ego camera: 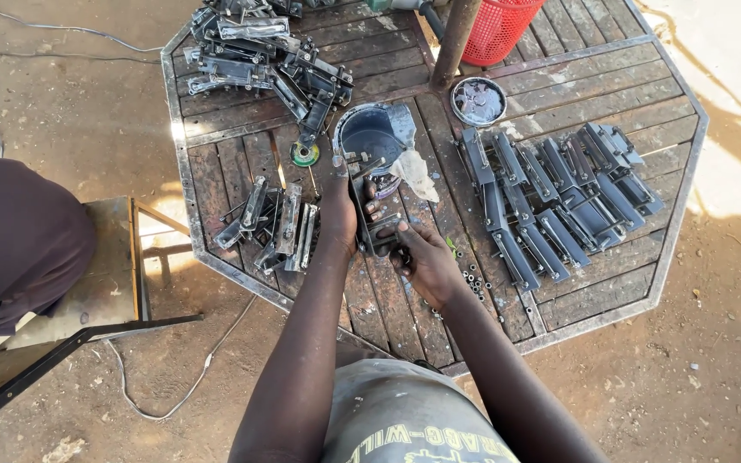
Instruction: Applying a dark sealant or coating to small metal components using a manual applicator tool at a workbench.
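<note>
A person is working over an octagonal slatted table, both hands meeting on one grey metal bracket near the table's middle. The left hand is wrapping around the bracket's left side, fingers curled shut over its edge. The right hand is closing on the bracket's lower end, thumb and fingertips pinching it, though what lies under the fingertips cannot be made out. The bracket is standing lengthwise away from the body, its far end reaching over a round dark tin just beyond the hands, with a crumpled pale rag lying against the tin's right side.

To the right of the right hand, rows of grey brackets are lying side by side, and small loose nuts are sitting just beside the wrist. To the left of the left hand a smaller bundle of brackets is resting, and a tangled heap of brackets is lying further off beyond it. A shallow round lid and a red plastic basket are sitting well beyond the hands, beside a rusty pole
</note>
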